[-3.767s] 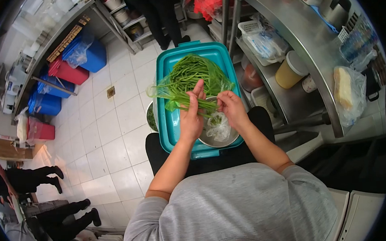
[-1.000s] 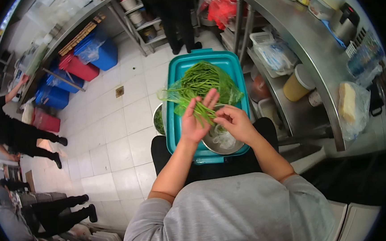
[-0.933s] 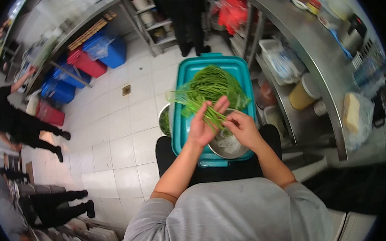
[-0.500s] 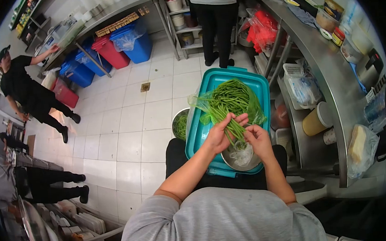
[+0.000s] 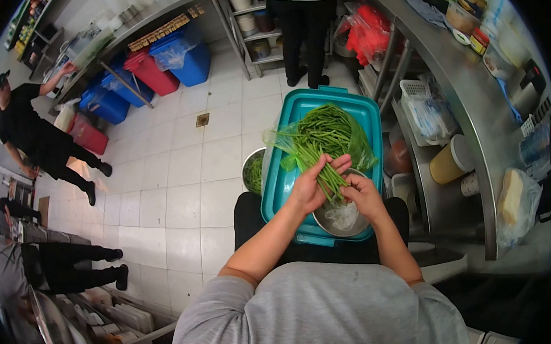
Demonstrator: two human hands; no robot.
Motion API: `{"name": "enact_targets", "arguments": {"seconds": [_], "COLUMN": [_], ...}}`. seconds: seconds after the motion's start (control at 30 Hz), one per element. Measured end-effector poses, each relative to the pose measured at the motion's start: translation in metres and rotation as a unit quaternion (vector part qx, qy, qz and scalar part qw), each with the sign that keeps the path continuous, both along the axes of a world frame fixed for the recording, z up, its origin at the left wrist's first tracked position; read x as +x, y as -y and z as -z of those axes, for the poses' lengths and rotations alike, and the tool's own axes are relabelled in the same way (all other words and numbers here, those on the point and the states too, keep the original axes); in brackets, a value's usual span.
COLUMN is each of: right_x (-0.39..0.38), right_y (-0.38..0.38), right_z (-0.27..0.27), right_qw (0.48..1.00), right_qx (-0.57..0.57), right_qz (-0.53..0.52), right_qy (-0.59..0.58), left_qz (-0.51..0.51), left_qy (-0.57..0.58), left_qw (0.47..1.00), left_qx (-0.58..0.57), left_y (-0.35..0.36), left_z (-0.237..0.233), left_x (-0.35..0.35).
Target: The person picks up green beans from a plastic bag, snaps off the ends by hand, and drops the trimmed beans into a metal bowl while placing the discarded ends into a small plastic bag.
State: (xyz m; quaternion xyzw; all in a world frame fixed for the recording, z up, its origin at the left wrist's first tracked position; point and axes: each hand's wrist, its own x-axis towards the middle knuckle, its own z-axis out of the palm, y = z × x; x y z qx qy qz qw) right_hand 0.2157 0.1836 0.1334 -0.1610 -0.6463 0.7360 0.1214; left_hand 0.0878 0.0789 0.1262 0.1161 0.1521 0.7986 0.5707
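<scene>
A bunch of long green beans (image 5: 331, 179) lies across my left hand (image 5: 310, 189), whose fingers curl around it from beneath. At the near ends of that bunch, my right hand (image 5: 365, 196) pinches bean tips between thumb and fingers. Below both hands sits a metal bowl (image 5: 358, 228) with crumpled clear plastic (image 5: 340, 217) in it. More beans (image 5: 331, 126) are heaped in an open greenish plastic bag (image 5: 365, 153), just beyond my hands. Bowl and bag rest on a teal tray (image 5: 276, 201) across my lap. Short green pieces fill another metal bowl (image 5: 247, 185) to the left.
A steel counter (image 5: 451, 73) with a lower shelf of tubs and baskets runs along my right. Blue bins (image 5: 186, 60) and a red bin (image 5: 153, 72) stand under the back counter. One person (image 5: 304, 32) stands ahead; other people (image 5: 32, 119) are at left.
My right hand has shifted slightly up and left, closer against the ends of the bunch. The left hand keeps its hold. The whole view has moved slightly.
</scene>
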Motion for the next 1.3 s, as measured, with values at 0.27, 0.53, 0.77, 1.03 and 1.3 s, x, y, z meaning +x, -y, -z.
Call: {"name": "enact_targets", "arguments": {"seconds": [0.27, 0.53, 0.77, 1.03, 1.3], "right_x": [-0.006, -0.003, 0.001, 0.005, 0.007], "right_y": [-0.001, -0.004, 0.002, -0.001, -0.007], "right_z": [0.028, 0.027, -0.006, -0.008, -0.01], "right_qw": [0.979, 0.984, 0.999, 0.999, 0.999], "right_qx": [0.13, 0.109, 0.038, 0.024, 0.011], "right_qz": [0.155, 0.138, 0.004, -0.034, -0.052], "right_qy": [-0.01, 0.005, 0.001, 0.002, 0.01], "left_qz": [-0.024, -0.02, -0.033, 0.004, -0.01], "left_qy": [0.013, 0.061, 0.044, 0.024, 0.073], "left_qw": [1.0, 0.998, 0.998, 1.0, 0.997], "left_qx": [-0.01, 0.024, 0.005, 0.005, 0.01], "left_y": [-0.004, 0.001, 0.0, 0.001, 0.008], "left_z": [0.005, 0.007, 0.006, 0.009, 0.007], "left_x": [0.007, -0.004, -0.003, -0.002, -0.018]}}
